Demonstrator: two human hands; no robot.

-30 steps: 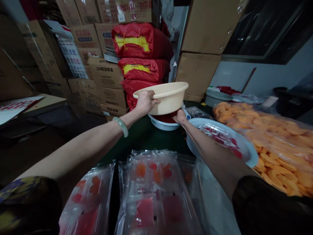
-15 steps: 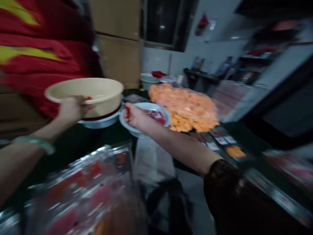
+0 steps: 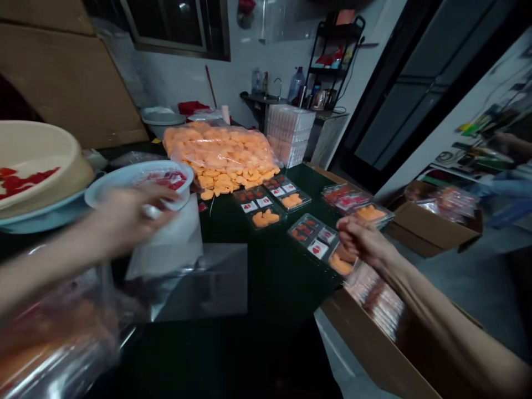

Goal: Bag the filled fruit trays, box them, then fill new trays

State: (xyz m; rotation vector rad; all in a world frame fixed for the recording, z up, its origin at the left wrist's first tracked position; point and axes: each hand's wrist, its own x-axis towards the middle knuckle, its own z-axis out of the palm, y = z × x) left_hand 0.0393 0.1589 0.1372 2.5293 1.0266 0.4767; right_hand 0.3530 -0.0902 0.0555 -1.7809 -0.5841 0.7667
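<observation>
While a person works at a dark green table (image 3: 276, 277), a plump clear bag of orange petal-shaped pieces (image 3: 220, 147) spills some of its load onto the far side, I can see from across the room. An open cardboard box (image 3: 374, 349) of packed trays stands below the near right edge. To the left, a cream basin (image 3: 39, 147) with red pieces in it rests on a blue one (image 3: 54, 219), just beside a pale blue basin (image 3: 112, 183) holding red packets. Clear compartment trays (image 3: 288, 133) rise in a stack behind the bag. Filled trays lie on the cloth; the nearest sectioned tray (image 3: 312, 235) sits by the table's right edge, orange pieces in its end compartment. The right hand (image 3: 361, 238), fingers curled closed, is over that end; whether it grips anything, I cannot tell. The blurred left hand (image 3: 127, 216) hangs loosely open before the pale blue basin, near its rim.
</observation>
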